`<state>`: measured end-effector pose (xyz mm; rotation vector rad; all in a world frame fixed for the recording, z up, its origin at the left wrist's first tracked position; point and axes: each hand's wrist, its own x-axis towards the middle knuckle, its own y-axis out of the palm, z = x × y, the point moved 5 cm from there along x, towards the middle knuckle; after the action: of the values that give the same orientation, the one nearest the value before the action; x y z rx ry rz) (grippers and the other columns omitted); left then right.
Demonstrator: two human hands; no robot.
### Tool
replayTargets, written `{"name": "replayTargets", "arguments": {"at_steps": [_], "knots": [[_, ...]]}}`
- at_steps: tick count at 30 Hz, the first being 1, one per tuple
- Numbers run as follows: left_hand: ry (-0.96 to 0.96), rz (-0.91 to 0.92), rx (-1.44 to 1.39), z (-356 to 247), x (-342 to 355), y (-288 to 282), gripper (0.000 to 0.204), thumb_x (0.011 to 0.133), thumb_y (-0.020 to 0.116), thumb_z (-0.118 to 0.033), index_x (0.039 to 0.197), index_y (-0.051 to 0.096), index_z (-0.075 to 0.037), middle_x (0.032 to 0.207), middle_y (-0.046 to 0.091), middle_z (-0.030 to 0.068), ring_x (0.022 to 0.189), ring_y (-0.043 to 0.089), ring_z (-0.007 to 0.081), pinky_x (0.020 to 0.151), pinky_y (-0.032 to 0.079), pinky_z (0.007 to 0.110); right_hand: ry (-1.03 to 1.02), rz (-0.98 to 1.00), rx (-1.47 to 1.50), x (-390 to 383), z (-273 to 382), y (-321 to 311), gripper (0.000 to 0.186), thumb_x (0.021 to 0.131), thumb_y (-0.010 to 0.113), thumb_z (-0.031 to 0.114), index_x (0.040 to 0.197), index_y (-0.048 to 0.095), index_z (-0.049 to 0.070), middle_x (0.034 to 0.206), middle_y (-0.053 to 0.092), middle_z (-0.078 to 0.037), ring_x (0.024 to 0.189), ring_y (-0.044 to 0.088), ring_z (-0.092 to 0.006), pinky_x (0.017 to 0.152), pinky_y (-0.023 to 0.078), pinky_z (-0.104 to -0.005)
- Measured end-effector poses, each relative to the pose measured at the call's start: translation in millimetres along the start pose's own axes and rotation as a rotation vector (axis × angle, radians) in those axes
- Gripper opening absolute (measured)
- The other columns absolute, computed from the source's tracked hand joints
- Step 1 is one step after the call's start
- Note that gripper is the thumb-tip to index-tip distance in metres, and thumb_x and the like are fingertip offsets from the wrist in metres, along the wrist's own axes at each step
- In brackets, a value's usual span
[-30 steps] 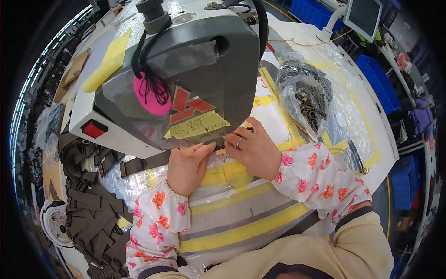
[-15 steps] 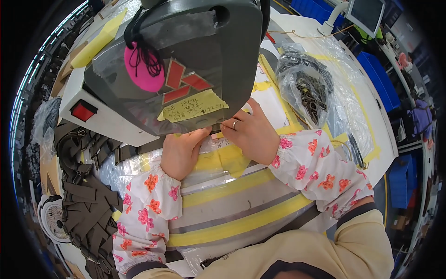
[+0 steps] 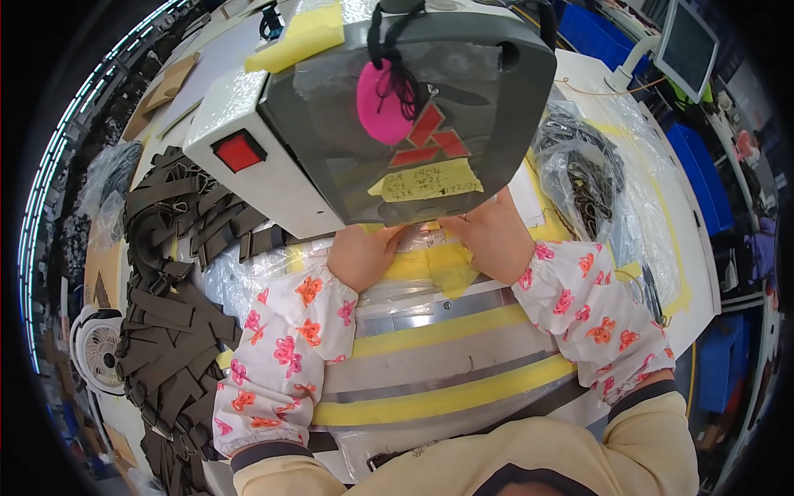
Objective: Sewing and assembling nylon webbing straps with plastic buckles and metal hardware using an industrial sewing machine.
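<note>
A large grey and white machine head point(image 3: 331, 140), which looks like an industrial sewing machine, stands over the work spot. My left hand point(image 3: 361, 258) is at its lower edge, thumb reaching right and the other fingers mostly hidden beneath. On the other side my right hand point(image 3: 495, 244) comes in with bent fingers, their tips under the same edge. Both hands look closed, a short gap apart; what they hold is hidden by the machine. Yellow tape point(image 3: 413, 263) covers the surface just below them. White flowered sleeves cover both forearms.
Dark webbing straps with buckles point(image 3: 178, 339) pile up on the left, beside a small white fan point(image 3: 98, 351). At the right lies a clear plastic bag of dark cords or straps point(image 3: 583, 169). A screen on an arm point(image 3: 688, 45) stands at the far right.
The view has shifted, so the machine and both hands appear farther right. The hands stay at the machine's lower edge, with their fingertips more hidden now.
</note>
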<state>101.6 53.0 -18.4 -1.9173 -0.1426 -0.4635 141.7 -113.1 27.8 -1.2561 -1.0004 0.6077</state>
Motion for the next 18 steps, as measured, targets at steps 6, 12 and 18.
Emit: {"name": "replayTargets", "arguments": {"at_steps": [6, 12, 18], "knots": [[0.044, -0.073, 0.003, -10.6, 1.8, -9.6, 0.021, 0.085, 0.053, -0.028, 0.102, 0.065, -0.028, 0.060, 0.059, 0.0099, 0.050, 0.057, 0.0307, 0.047, 0.047, 0.041, 0.017, -0.050, 0.085, -2.2, 0.7, 2.1, 0.031, 0.066, 0.060, 0.004, 0.096, 0.063, 0.013, 0.094, 0.059, 0.004, 0.105, 0.048, -0.0163, 0.102, 0.023, -0.0548], [0.092, -0.068, -0.054, -28.1, 2.3, -23.7, 0.017, 0.081, 0.056, -0.017, 0.095, 0.064, -0.019, 0.066, 0.061, 0.0086, 0.055, 0.059, 0.0293, 0.049, 0.047, 0.039, -0.030, -0.098, 0.020, -4.9, 9.7, -4.9, 0.030, 0.065, 0.061, 0.007, 0.095, 0.062, 0.010, 0.095, 0.059, 0.001, 0.106, 0.048, -0.0163, 0.101, 0.026, -0.0507], [0.405, 0.018, 0.034, -57.2, -7.0, -34.6, 0.022, 0.070, 0.061, -0.007, 0.092, 0.058, -0.009, 0.108, 0.059, 0.0051, 0.098, 0.056, 0.0251, 0.067, 0.050, 0.034, -0.077, -0.067, 0.124, -14.6, 20.2, -4.1, 0.017, 0.068, 0.059, 0.009, 0.084, 0.064, 0.006, 0.106, 0.062, -0.005, 0.102, 0.053, -0.0177, 0.101, 0.028, -0.0472]]}}
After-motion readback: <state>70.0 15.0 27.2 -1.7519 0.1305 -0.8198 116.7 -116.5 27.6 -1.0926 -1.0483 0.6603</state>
